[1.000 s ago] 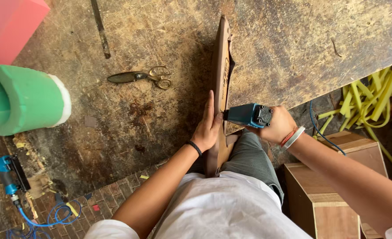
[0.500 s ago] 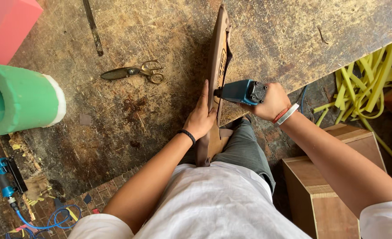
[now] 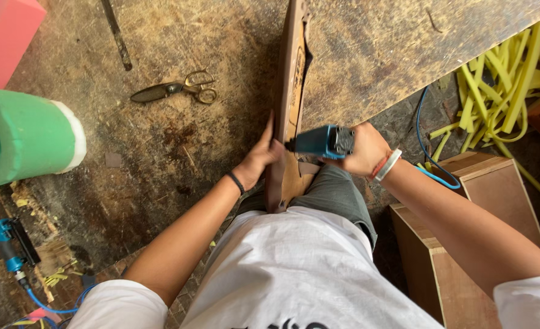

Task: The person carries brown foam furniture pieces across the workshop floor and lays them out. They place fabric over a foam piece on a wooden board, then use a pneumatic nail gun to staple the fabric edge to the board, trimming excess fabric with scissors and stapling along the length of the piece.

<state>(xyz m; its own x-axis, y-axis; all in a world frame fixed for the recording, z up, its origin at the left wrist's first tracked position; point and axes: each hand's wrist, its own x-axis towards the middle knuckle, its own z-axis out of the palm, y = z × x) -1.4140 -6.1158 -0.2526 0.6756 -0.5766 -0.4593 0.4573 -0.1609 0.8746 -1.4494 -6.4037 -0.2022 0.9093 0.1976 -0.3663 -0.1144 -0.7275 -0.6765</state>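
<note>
Brown and thin, the wooden panel (image 3: 291, 91) stands on edge on the worn surface (image 3: 160, 140), running from the person's lap toward twelve o'clock. It looks stiff and fairly light, a flat board with a loose strip of dark covering along its right face; standing on its narrow edge it would likely tip sideways unless braced. The left hand (image 3: 261, 159) lies flat against the panel's left face at about nine o'clock of it, fingers extended upward, steadying rather than gripping. The right hand (image 3: 364, 149) is clenched around a blue pneumatic stapler (image 3: 321, 141), whose nose touches the panel's right face at three o'clock; a blue hose (image 3: 425, 131) trails from it. The best hold on the panel seems to be low on its flat sides, opposite the tool. Scissors (image 3: 175, 89) lie at ten o'clock, a green foam roll (image 3: 23, 137) at nine, yellow strips (image 3: 501, 79) at two, and a plywood box (image 3: 465, 225) at four.
</note>
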